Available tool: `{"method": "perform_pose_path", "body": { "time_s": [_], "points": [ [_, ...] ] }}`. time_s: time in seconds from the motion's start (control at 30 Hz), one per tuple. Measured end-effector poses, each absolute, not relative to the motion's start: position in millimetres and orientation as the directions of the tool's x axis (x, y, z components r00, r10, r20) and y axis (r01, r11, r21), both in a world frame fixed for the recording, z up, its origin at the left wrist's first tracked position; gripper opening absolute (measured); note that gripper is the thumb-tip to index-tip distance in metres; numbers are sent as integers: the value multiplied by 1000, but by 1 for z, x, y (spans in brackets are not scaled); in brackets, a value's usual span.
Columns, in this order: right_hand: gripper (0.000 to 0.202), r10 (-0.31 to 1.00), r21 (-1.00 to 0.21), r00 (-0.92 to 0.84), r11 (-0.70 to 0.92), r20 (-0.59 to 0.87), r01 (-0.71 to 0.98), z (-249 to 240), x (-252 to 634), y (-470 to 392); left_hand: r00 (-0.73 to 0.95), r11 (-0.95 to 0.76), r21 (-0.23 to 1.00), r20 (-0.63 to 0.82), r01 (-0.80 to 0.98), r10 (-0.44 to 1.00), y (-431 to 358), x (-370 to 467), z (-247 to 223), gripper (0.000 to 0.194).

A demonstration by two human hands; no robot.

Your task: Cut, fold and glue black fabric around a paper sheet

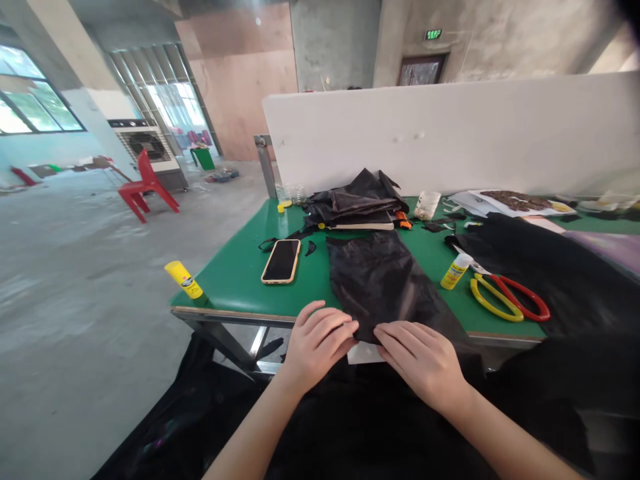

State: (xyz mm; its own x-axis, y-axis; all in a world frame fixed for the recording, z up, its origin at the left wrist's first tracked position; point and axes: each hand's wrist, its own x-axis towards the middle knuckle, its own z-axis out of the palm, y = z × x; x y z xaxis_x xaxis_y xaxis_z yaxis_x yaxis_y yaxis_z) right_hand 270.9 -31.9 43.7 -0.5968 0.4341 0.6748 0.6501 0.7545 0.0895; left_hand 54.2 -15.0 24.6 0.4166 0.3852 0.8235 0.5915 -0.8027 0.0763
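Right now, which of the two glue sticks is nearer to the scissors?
The white-capped glue stick, beside the scissors; the yellow-topped glue stick is at the table's left corner.

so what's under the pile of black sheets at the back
A flat thing with a pale front edge shows under the black pile, and something orange pokes out at its right end. The rest is covered.

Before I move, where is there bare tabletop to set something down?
Green tabletop shows between the yellow glue stick and the phone, with a narrower strip between the black sheet and the white-capped glue stick. It's crowded around the scissors and black pile.
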Motion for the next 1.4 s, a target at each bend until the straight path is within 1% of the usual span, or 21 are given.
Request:
{"method": "perform_pose_path", "body": {
  "time_s": [0.07,0.17,0.3,0.37,0.43,0.53,0.67,0.83,1.0,1.1,1.23,1.4],
  "points": [
    [18,413,113,-620,766,668,633,41,272,-32,392,-776,31,849,630,353,-22,58,21,32],
    [18,377,133,-642,788,667,601,39,272,-33,392,-768,-19,868,641,305,-31,62,17,26],
    [19,326,157,-661,812,676,562,35,273,-33,455,-779,-87,849,621,268,-37,62,13,15],
    [20,331,161,-668,811,667,563,33,274,-33,491,-786,-116,833,608,256,-39,60,10,15],
    [21,371,144,-674,803,638,578,32,277,-33,509,-798,-129,826,589,242,-39,59,6,14],
    [26,406,136,-715,811,569,568,33,288,-34,518,-820,-117,822,561,237,-39,58,1,13],
    [29,418,178,-742,799,524,575,37,305,-35,511,-839,-80,823,538,250,-39,59,-1,13],
    [29,385,238,-797,813,465,531,42,311,-39,508,-837,-76,823,541,254,-39,59,-3,13],
    [26,394,230,-826,830,403,508,50,303,-40,489,-808,-72,826,585,281,-38,57,-8,16],
    [25,441,208,-818,819,370,535,54,296,-40,469,-818,-15,825,575,315,-37,57,-12,18],
    [25,489,225,-782,772,386,594,56,300,-37,448,-836,46,827,548,339,-35,56,-17,20],
    [24,557,256,-733,699,390,668,55,343,-31,441,-841,58,831,538,339,-34,58,-19,19]
  ]
}}
